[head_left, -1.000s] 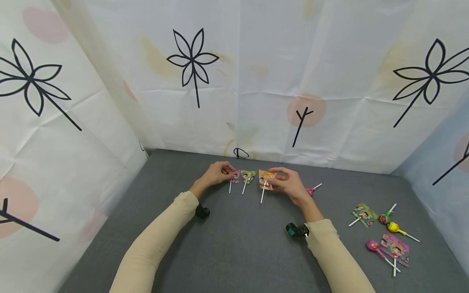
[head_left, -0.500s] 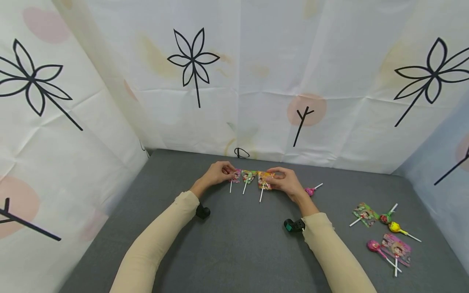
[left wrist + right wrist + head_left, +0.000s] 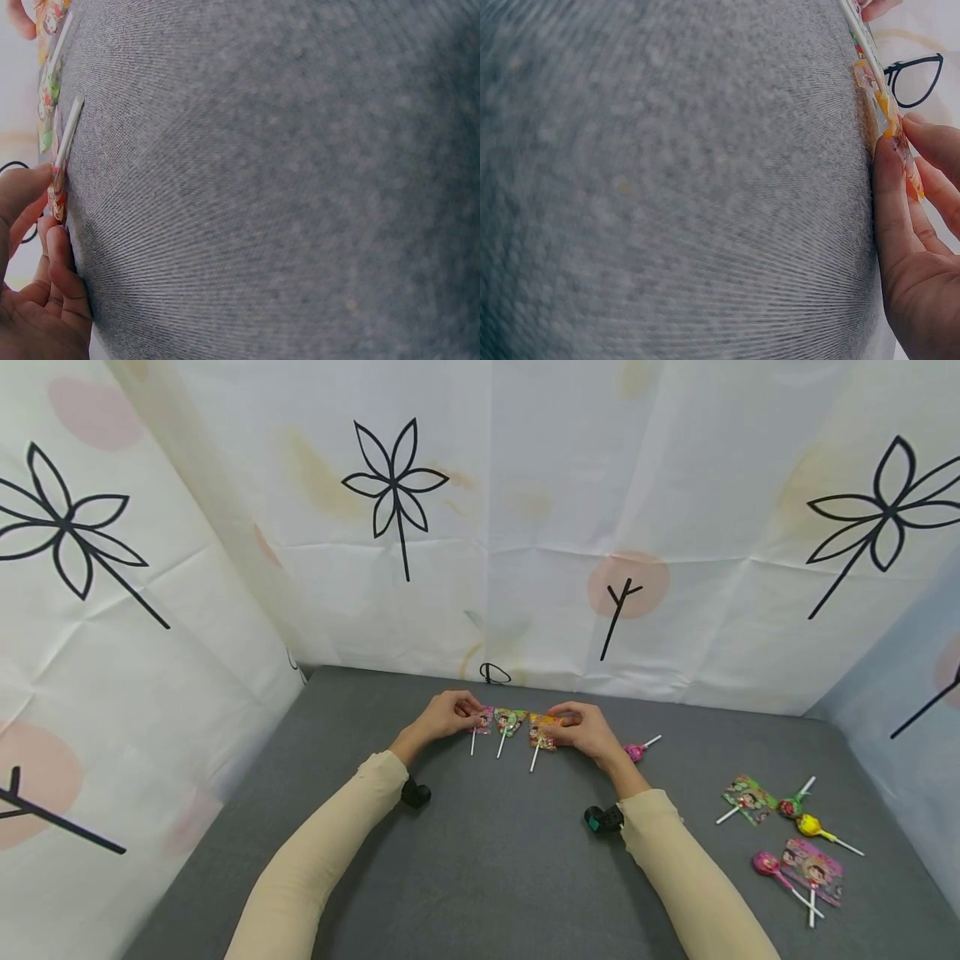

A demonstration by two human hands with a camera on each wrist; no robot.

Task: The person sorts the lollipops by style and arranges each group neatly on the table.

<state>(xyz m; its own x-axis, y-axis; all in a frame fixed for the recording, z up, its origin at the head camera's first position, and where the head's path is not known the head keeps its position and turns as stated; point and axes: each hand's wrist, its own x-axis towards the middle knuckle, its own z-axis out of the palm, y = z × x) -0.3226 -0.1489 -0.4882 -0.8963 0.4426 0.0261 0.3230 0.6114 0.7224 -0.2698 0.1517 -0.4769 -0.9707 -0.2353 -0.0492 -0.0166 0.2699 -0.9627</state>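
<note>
Three flat-wrapped lollipops form a row near the table's back edge, their white sticks pointing toward me. At the row's left end my left hand (image 3: 447,715) pinches the pink-wrapped lollipop (image 3: 485,719); the left wrist view has the thumb and fingers (image 3: 61,259) at its wrapper. A green-wrapped lollipop (image 3: 511,720) lies in the middle, untouched. My right hand (image 3: 590,732) pinches the orange-wrapped lollipop (image 3: 543,730) by its right side, thumb and finger on the yellow-orange wrapper (image 3: 889,112) in the right wrist view. Part of that wrapper is hidden behind the fingers.
Just right of my right hand lies a round pink lollipop (image 3: 634,752). Farther right on the grey table (image 3: 495,877) are a green flat-wrapped lollipop (image 3: 750,797), a round green one (image 3: 790,807), a yellow one (image 3: 808,825), a pink one (image 3: 766,862) and a pink flat-wrapped one (image 3: 813,870). A printed curtain stands behind.
My right hand has shifted the orange-wrapped lollipop slightly left, closer to the green one, then slightly back right. The left hand stays on the pink-wrapped lollipop.
</note>
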